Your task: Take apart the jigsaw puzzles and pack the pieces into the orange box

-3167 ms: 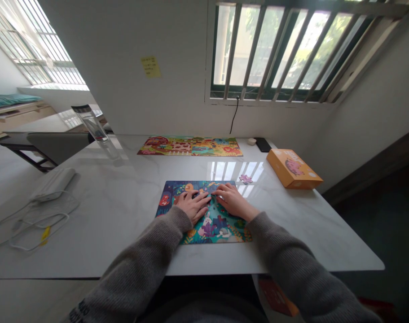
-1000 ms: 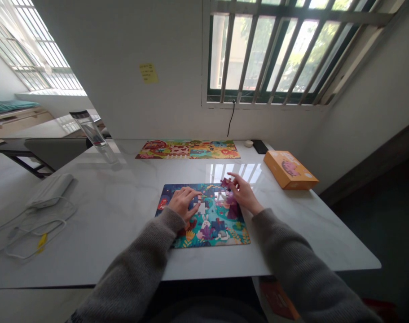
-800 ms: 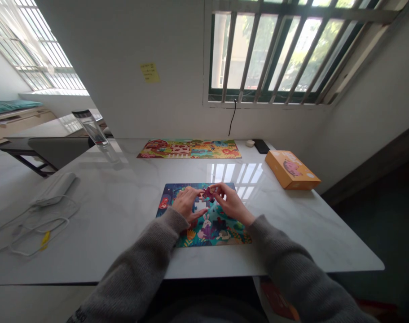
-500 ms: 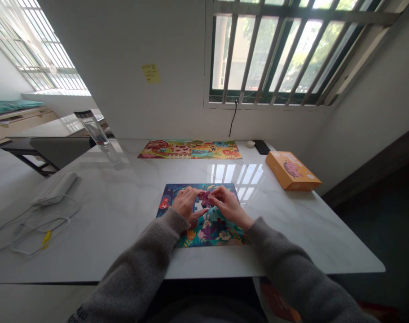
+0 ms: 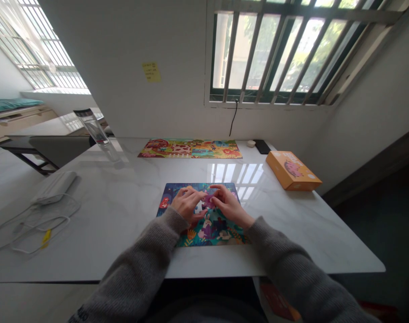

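Note:
A colourful jigsaw puzzle (image 5: 207, 237) lies flat on the table, with a rabbit and other animals among plants. White tabletop shows through a gap in its middle. My left hand (image 5: 187, 204) rests over the puzzle's left part, thumb and fingers apart on either side of the gap. From the right, my right hand (image 5: 227, 205) reaches in with bent fingers and thumb on a purple puzzle piece (image 5: 208, 202) beside the gap. Whether that piece is raised or flat is hard to see. My fingers hide parts of the puzzle's upper half.
Behind lies a long farm-animal puzzle (image 5: 191, 149). An orange box (image 5: 293, 170) stands at the right, near a black phone (image 5: 262, 146) and a small white object (image 5: 250, 143). At left are a clear bottle (image 5: 93, 128) and a white device (image 5: 56, 187) with cables.
My right fingers have opened slightly, with the index finger lifted away from the thumb. The purple piece sits slightly further right. My left fingers have shifted a little to the right.

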{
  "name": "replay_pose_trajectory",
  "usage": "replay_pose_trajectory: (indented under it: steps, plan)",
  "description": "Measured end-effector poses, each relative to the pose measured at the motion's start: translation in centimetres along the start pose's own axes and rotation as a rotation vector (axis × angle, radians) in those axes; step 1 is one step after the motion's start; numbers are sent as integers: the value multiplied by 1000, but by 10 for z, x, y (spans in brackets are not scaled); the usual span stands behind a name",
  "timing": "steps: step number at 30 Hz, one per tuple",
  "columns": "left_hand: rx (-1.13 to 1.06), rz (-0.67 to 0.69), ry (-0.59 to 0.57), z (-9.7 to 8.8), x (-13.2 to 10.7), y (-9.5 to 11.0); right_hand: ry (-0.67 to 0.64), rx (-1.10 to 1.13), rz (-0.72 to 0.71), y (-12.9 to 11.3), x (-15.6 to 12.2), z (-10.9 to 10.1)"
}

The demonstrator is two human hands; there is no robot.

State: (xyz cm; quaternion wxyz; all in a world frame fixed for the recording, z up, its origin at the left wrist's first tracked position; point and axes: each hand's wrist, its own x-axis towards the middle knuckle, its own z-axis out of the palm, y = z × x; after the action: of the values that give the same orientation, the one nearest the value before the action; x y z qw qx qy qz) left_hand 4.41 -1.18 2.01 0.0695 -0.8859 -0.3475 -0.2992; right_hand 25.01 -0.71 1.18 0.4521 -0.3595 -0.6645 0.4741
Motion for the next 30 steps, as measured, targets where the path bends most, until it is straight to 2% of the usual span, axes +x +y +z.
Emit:
replay_pose_trajectory:
  steps: [6, 17, 20, 22, 26, 30]
  plan:
    - [-1, -35, 50, 1, -2, -5, -74, -44, 15, -2, -3, -3]
    - [-5, -78, 29, 1, 0, 1, -41, 89, 44, -4, -3, -1]
    - [-51, -100, 43, 2, -1, -1, 7, -75, -4, -5, -5, -5]
    - [-72, -103, 67, 2, 0, -2, 38, -242, -94, -10, -8, -9]
    - [-94, -107, 103, 0, 1, -2, -10, -462, -280, -18, -12, -18]
    - [-110, -112, 109, 1, 1, -1, -32, -562, -370, -18, -13, -21]
